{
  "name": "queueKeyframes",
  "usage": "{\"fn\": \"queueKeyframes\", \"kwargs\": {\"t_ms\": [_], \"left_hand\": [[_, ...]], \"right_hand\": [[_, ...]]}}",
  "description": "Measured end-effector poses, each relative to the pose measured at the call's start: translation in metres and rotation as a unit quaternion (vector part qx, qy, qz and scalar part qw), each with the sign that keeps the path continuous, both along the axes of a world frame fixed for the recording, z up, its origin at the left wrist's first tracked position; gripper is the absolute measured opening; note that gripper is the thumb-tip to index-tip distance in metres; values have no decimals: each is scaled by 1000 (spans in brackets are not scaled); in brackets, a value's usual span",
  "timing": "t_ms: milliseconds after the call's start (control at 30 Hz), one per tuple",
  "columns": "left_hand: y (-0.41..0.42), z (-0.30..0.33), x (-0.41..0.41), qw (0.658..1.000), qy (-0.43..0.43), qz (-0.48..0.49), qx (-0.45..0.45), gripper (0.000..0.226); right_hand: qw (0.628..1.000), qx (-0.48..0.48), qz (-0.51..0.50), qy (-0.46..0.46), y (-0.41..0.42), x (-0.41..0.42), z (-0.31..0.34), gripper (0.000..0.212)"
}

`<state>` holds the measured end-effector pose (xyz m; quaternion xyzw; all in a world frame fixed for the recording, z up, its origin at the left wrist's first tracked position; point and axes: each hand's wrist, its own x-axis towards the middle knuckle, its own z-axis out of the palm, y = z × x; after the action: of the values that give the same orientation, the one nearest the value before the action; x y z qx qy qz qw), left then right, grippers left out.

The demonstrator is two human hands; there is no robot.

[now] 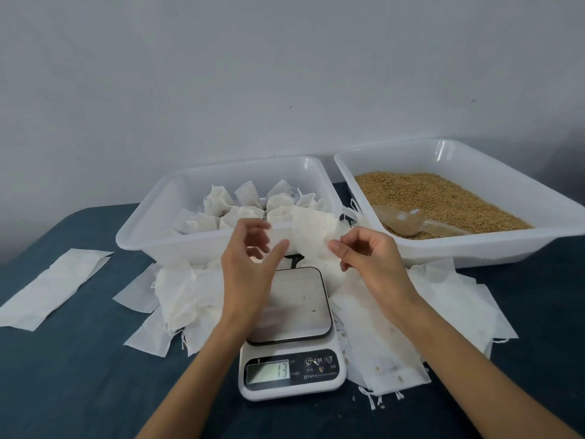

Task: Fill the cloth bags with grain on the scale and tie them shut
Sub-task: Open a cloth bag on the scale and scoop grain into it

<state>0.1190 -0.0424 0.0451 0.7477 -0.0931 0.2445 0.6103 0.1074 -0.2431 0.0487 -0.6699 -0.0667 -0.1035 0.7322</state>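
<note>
I am pinching an empty cloth bag [311, 231] in my right hand [367, 258] above the scale [291, 327], and my left hand [250, 258] is reaching with loose, open fingers [278, 248] to pull its mouth wide for grain [443, 198] from the right tray [474, 245].

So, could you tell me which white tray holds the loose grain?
The right tray, with the scoop lying in it; the left tray holds filled bags.
</note>
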Motion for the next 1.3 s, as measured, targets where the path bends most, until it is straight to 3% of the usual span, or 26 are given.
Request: {"fn": "queueKeyframes", "kwargs": {"t_ms": [100, 200, 400, 667, 800, 867, 933, 1033, 1100, 1200, 1300], "left_hand": [[-12, 1, -7, 990, 10, -143, -16, 14], [-19, -2, -12, 980, 28, -199, 0, 11], [-18, 2, -13, 965, 96, -239, -55, 14], [-16, 5, -14, 954, 124, -259, -91, 20], [-14, 11, -16, 957, 124, -251, -81, 21], [-15, 11, -16, 960, 125, -239, -79, 24], [-17, 9, -15, 964, 127, -225, -70, 25], [-19, 8, -16, 968, 131, -204, -61, 28], [-19, 9, -15, 970, 132, -193, -64, 33], [-18, 7, -14, 974, 115, -187, -56, 38], [-17, 6, -16, 974, 86, -209, -32, 29]], "right_hand": [[998, -40, 10, -36, 4, -2, -1, 21], [995, -71, 45, -59, 10, -3, -5, 23], [992, -71, 82, -62, 14, -5, -4, 30], [990, -18, 137, -33, 15, -11, 4, 14], [995, 34, 90, -17, 12, -8, 4, 22], [998, 3, 33, -48, 9, -7, 3, 21], [988, -92, -11, -121, 8, -6, 0, 16], [921, -298, -31, -250, 12, -8, -9, 14], [895, -358, -35, -264, 13, -7, -14, 17], [906, -352, -47, -228, 12, -7, -14, 17], [948, -264, -16, -177, 15, -11, -7, 18]]}}
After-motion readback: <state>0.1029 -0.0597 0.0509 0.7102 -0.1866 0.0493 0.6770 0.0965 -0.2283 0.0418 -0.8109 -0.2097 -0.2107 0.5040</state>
